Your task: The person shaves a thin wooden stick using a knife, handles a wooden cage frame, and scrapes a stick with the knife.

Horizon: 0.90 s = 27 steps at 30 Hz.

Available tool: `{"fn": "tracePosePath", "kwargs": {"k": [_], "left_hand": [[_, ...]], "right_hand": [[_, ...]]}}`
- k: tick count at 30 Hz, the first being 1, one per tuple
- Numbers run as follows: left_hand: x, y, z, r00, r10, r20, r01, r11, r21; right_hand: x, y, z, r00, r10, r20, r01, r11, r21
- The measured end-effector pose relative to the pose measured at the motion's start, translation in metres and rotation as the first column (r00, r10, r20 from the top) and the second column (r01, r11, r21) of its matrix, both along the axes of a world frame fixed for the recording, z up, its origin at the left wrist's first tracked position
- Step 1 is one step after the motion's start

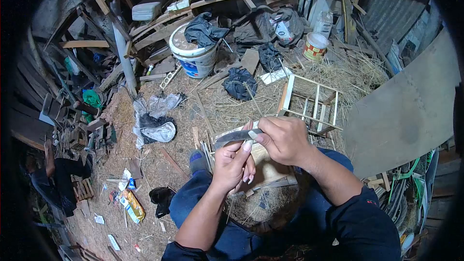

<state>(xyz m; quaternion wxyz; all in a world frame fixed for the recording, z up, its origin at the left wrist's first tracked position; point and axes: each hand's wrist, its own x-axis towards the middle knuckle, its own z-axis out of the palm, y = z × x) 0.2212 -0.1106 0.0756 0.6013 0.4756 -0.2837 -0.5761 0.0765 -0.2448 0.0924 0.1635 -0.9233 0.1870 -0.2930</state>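
Observation:
My right hand [282, 140] is closed around the handle end of a dark curved knife [235, 136], its thumb along the metal. The blade points left, across the fingers of my left hand [234, 162]. My left thumb and forefinger are pinched at a thin strip [254, 97] that rises between the hands; which hand grips it is hard to make out. Below my hands, a pale wooden board [263, 164] lies between my knees. A small wooden frame with slats [315, 104] lies just beyond my right hand.
A white bucket [194, 59] and a smaller paint bucket [315, 47] stand ahead. Black plastic bags [239, 83] lie on the straw-covered floor. At right leans a large flat sheet [401, 116]. Another person [55, 179] sits at far left. A yellow packet [131, 206] lies left.

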Motion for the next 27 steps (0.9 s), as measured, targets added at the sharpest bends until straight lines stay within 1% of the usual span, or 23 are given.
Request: {"fn": "tracePosePath", "kwargs": {"k": [3,7,9,10,12,14,15,16,17,18,20,23,25,27], "left_hand": [[-0.001,0.001,-0.002,0.999,0.012,0.043,-0.011,1.0,-0.029],[0.004,0.001,-0.011,1.0,0.004,-0.007,-0.004,0.999,-0.049],[0.003,0.002,-0.011,1.0,-0.008,-0.025,0.007,0.999,-0.047],[0.0,0.005,-0.007,1.0,0.008,-0.021,-0.01,0.997,-0.071],[-0.004,0.006,-0.002,1.0,0.022,-0.017,-0.023,0.995,-0.098],[-0.007,0.004,0.0,0.999,0.039,0.006,-0.038,0.999,-0.037],[-0.005,0.001,-0.003,0.999,0.039,-0.009,-0.04,0.995,-0.088],[-0.004,0.001,-0.003,0.999,0.041,-0.006,-0.042,0.996,-0.085],[-0.004,0.002,-0.002,0.996,0.066,-0.059,-0.07,0.995,-0.073],[-0.004,0.002,-0.002,0.989,0.09,-0.114,-0.097,0.994,-0.059],[-0.003,0.001,-0.002,0.988,0.079,-0.129,-0.09,0.993,-0.079],[0.0,0.003,-0.002,0.995,0.045,-0.094,-0.052,0.995,-0.08],[0.002,0.004,-0.004,0.997,-0.002,-0.08,-0.002,0.999,-0.051],[0.001,0.004,-0.008,0.997,0.018,-0.07,-0.023,0.997,-0.07]], "right_hand": [[0.0,0.001,0.002,1.0,-0.003,0.01,0.004,0.999,-0.032],[0.0,-0.002,0.003,1.0,-0.018,0.021,0.02,0.997,-0.068],[-0.001,-0.006,0.002,0.995,-0.098,0.012,0.099,0.99,-0.102],[-0.002,-0.012,0.002,0.995,-0.099,0.012,0.099,0.99,-0.1],[-0.007,-0.024,0.004,0.966,-0.257,0.035,0.259,0.965,-0.051],[-0.01,-0.013,0.017,0.97,-0.236,0.062,0.24,0.968,-0.075],[-0.008,-0.005,0.016,0.984,-0.172,0.045,0.175,0.981,-0.079],[-0.006,0.001,0.014,0.993,-0.114,0.033,0.116,0.99,-0.077],[-0.003,0.004,0.012,0.993,-0.054,0.101,0.065,0.992,-0.106],[-0.002,0.006,0.009,0.993,-0.055,0.1,0.066,0.993,-0.102],[-0.001,0.005,0.006,0.998,-0.049,0.032,0.052,0.995,-0.085],[0.001,0.006,0.007,0.999,-0.039,0.035,0.042,0.997,-0.069],[0.002,0.005,0.005,0.999,-0.04,0.034,0.042,0.996,-0.083],[0.001,0.003,0.003,0.999,-0.041,0.032,0.044,0.994,-0.096]]}}
